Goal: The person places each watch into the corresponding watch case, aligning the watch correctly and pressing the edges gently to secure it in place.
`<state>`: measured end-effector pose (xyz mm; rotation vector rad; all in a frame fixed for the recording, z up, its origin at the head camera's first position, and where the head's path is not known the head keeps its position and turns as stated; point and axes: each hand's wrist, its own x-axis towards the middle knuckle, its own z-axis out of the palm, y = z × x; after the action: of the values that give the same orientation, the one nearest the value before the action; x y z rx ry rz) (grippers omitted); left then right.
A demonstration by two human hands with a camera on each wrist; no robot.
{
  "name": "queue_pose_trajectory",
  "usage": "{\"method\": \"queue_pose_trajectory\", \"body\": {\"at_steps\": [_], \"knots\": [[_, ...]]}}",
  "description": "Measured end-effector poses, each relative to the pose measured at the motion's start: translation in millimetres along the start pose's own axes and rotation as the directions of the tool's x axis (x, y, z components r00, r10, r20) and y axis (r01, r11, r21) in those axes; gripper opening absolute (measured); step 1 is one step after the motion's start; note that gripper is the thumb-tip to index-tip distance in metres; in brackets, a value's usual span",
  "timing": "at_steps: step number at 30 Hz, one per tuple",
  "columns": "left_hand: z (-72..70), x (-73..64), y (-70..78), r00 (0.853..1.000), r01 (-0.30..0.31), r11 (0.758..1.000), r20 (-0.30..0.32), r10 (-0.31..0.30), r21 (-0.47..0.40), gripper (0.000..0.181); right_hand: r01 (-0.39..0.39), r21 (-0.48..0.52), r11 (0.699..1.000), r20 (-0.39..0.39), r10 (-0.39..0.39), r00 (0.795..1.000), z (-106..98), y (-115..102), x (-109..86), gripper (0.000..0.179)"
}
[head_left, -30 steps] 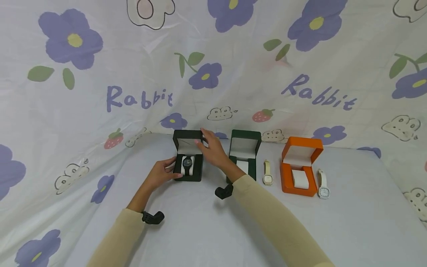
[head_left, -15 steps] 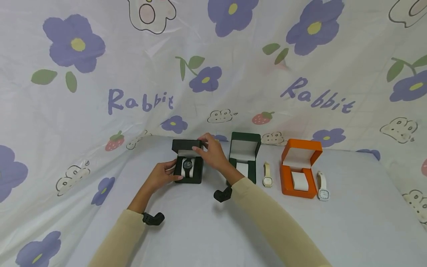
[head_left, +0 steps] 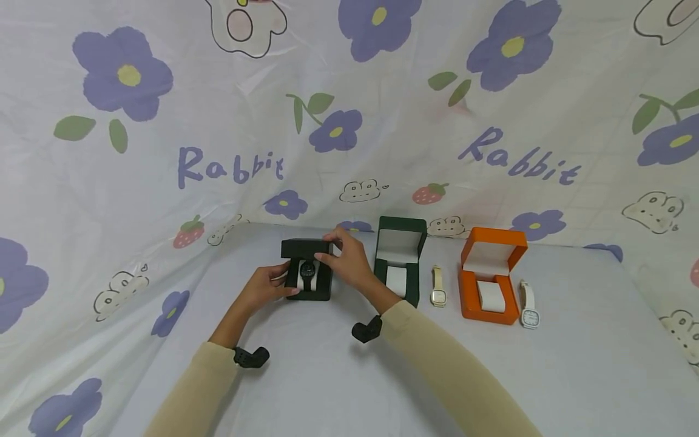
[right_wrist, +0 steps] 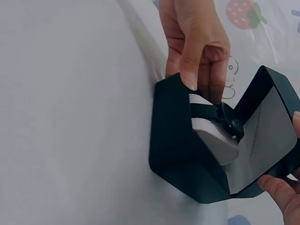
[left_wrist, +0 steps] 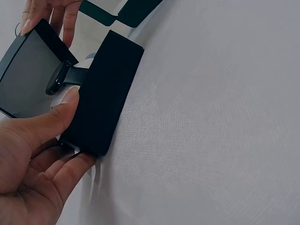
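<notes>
A dark green watch box [head_left: 324, 282] sits at the left of the group, with a black watch [head_left: 308, 271] wrapped round the white cushion inside. Its lid [head_left: 301, 248] is partly lowered and leans over the back of the watch. My left hand [head_left: 262, 286] grips the base at its left side; in the left wrist view the thumb lies over the front rim and the fingers are against the side wall [left_wrist: 105, 93]. My right hand [head_left: 351, 260] pinches the lid at its right edge, and the right wrist view shows its thumb [right_wrist: 276, 188] on that edge.
Right of my right hand stands a second green box [head_left: 401, 226], its lid up and a bare white cushion inside. A gold watch [head_left: 438, 288] lies beside it. Further right are an orange box [head_left: 491, 235], also open, and a white-strapped watch [head_left: 528, 306]. A printed cloth [head_left: 382, 121] hangs behind.
My right hand has swung the lid forward and down from nearly upright. My left hand has stayed on the base, and the other boxes and watches lie as before.
</notes>
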<state>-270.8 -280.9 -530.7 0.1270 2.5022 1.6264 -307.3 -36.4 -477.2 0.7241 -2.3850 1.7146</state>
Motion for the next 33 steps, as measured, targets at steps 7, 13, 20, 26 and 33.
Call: {"method": "queue_pose_trajectory", "body": {"at_steps": [7,13,20,26,33], "knots": [[0.6,2.4,0.8,1.0,0.014,0.999,-0.008,-0.013,0.031,0.077,-0.006,0.043,0.999,-0.026,0.007,1.0,3.3,0.1,-7.9,0.033],[0.5,5.3,-1.9,1.0,0.01,0.999,-0.009,-0.01,0.037,0.076,-0.003,0.106,0.994,-0.038,0.007,0.999,6.5,1.9,-15.8,0.034],[1.1,5.4,-3.2,1.0,0.009,1.0,-0.01,-0.009,0.027,0.071,-0.015,0.092,0.996,-0.045,0.019,0.999,10.1,3.7,-23.0,0.034],[-0.1,3.1,-2.9,1.0,-0.004,1.0,-0.011,0.004,0.003,0.066,-0.021,0.074,0.997,-0.052,0.024,0.998,13.3,4.1,-28.4,0.034],[-1.7,1.7,-4.7,1.0,-0.013,1.0,-0.015,0.013,0.009,0.063,0.004,0.089,0.996,-0.049,0.0,0.999,17.4,7.0,-34.1,0.033]]}}
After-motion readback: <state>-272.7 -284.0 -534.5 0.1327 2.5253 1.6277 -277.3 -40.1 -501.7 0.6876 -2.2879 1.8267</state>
